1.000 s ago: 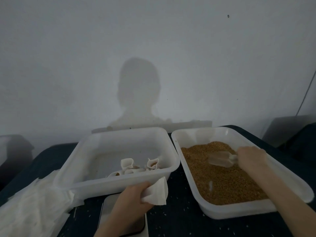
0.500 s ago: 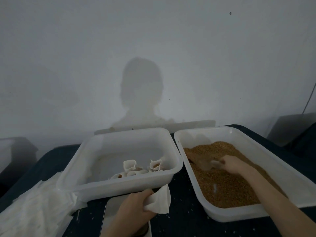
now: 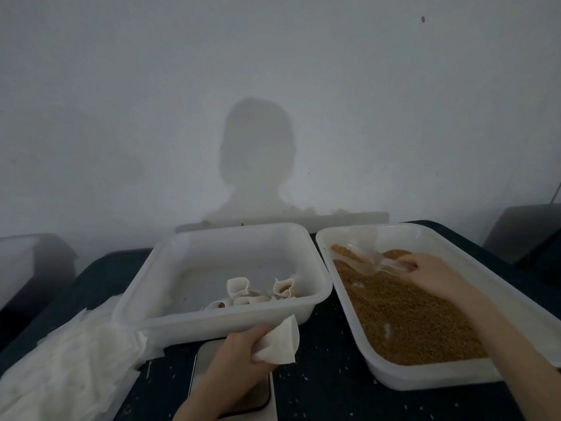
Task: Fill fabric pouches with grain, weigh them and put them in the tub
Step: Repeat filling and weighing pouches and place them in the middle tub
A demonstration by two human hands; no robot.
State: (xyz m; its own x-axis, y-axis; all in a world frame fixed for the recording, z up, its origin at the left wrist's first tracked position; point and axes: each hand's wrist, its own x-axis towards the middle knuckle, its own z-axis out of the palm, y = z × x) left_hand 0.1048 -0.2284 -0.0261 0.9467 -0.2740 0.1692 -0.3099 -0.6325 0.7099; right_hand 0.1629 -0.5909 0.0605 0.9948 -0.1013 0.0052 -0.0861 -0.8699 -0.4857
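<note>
My left hand (image 3: 239, 357) holds a white fabric pouch (image 3: 280, 341) above the scale (image 3: 233, 390), just in front of the left tub. My right hand (image 3: 431, 275) grips the handle of a clear plastic scoop (image 3: 364, 262), whose bowl lies in the brown grain (image 3: 406, 317) at the far left of the right tub (image 3: 394, 381). The left tub (image 3: 212, 326) holds several filled pouches (image 3: 258, 291) near its front wall.
A heap of empty white pouches (image 3: 66, 366) lies at the left on the dark table (image 3: 328, 399). Loose grains dot the table between the tubs. A white wall rises right behind the tubs, and a dark object (image 3: 528, 235) stands at the far right.
My right hand has pushed the scoop from the middle of the grain toward the far left corner of the right tub. My left hand keeps the pouch in about the same place.
</note>
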